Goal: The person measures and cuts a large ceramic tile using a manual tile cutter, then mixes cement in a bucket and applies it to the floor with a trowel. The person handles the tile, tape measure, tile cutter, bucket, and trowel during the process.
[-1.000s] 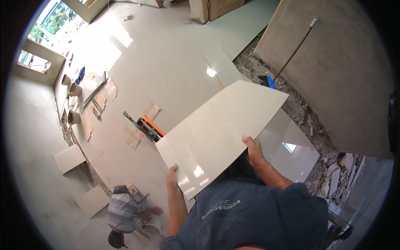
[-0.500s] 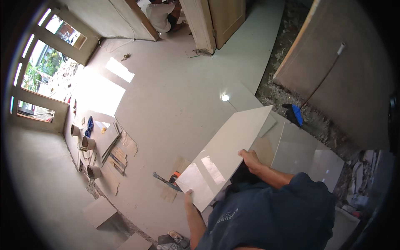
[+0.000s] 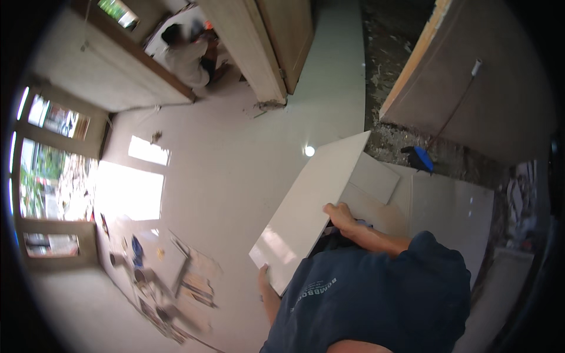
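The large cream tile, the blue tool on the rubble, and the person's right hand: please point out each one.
large cream tile (image 3: 309, 206), head view, middle of its glossy face.
blue tool (image 3: 422, 159), head view, on its blue body.
right hand (image 3: 339, 215), head view, back of the hand at the tile's edge.

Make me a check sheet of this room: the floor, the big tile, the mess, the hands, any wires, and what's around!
Surface: glossy pale tiled floor, sun patch by the windows.
Job's things: large cream floor tile, tilted, carried off the floor.
Clutter: tile offcuts and scraps lower left; blue tool on the rubble strip.
Hands: left hand at the tile's lower edge; right hand on its right edge.
Cables: thin line down the right wall.
Surroundings: wooden door, windows, another person crouching in the doorway.
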`<state>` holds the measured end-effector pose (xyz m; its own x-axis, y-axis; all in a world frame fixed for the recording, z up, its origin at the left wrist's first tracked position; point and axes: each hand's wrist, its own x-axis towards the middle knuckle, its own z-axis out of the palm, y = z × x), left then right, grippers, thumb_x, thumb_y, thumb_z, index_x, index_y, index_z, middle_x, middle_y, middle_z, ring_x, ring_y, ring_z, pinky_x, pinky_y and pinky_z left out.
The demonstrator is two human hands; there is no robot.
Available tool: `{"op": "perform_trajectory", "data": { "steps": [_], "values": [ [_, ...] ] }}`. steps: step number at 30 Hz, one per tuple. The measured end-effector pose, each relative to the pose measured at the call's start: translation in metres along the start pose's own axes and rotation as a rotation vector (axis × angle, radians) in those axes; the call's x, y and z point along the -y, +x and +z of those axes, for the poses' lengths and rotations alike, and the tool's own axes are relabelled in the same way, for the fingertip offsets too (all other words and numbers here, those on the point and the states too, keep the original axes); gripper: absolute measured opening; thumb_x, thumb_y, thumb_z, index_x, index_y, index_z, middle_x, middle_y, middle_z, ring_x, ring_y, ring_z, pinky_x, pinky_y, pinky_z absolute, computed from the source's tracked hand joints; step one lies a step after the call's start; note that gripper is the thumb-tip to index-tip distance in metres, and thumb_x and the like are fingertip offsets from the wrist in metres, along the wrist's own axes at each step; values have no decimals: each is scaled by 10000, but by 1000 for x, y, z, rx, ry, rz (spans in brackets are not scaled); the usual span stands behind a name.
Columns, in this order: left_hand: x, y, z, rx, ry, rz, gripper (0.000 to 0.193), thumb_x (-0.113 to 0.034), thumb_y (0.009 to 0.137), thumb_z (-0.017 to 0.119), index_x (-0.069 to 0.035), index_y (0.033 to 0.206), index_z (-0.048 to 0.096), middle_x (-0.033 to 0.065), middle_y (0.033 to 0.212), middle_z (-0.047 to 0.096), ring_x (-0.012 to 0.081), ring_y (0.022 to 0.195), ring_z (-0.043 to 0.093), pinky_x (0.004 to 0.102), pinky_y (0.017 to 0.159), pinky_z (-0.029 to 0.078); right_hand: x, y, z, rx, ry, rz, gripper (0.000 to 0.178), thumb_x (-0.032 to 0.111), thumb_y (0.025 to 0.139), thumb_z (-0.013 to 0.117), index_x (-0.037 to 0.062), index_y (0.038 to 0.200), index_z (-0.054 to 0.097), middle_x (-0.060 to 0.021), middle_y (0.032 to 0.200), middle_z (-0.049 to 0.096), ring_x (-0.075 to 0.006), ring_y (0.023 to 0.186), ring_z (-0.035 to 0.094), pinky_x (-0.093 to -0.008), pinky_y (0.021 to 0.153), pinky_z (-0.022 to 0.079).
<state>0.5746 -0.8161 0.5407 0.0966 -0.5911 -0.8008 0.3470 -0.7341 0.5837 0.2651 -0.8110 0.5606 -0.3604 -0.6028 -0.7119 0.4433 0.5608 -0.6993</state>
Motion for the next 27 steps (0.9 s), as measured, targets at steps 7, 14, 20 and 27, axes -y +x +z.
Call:
{"op": "perform_trajectory", "data": {
  "steps": [7, 14, 20, 27],
  "values": [
    [-147, 113, 134, 234, 297, -175, 412, -206, 851, 519, 58, 1163, 467, 183, 1048, 584, 305, 940, 602, 406, 819, 510, 59, 50, 27, -385, 332, -18, 408, 236, 796, 557, -147, 935, 578, -158, 857, 610, -227, 832, 576, -357, 750, 436],
    [-184, 200, 328, 398, 529, -384, 369, -182, 838, 559, 51, 1113, 480, 182, 1017, 580, 314, 916, 599, 424, 783, 528, 111, 109, -12, -681, 727, -11, 402, 229, 796, 558, -112, 1008, 541, -179, 981, 578, -266, 933, 590, -365, 765, 496],
    [-199, 227, 464, 468, 764, -380, 333, -174, 839, 561, 46, 1083, 512, 169, 1000, 583, 288, 894, 590, 413, 752, 525, 157, 152, -38, -798, 925, -4, 449, 229, 805, 548, -69, 1136, 487, -173, 1072, 539, -287, 1026, 538, -480, 884, 426],
    [-222, 236, 618, 645, 953, -243, 349, -124, 803, 591, 125, 1039, 524, 187, 967, 593, 288, 835, 616, 413, 705, 540, 173, 222, -46, -808, 1266, -131, 452, 248, 833, 549, -21, 1184, 454, -139, 1150, 524, -276, 1091, 515, -440, 933, 428]
  ]
}}
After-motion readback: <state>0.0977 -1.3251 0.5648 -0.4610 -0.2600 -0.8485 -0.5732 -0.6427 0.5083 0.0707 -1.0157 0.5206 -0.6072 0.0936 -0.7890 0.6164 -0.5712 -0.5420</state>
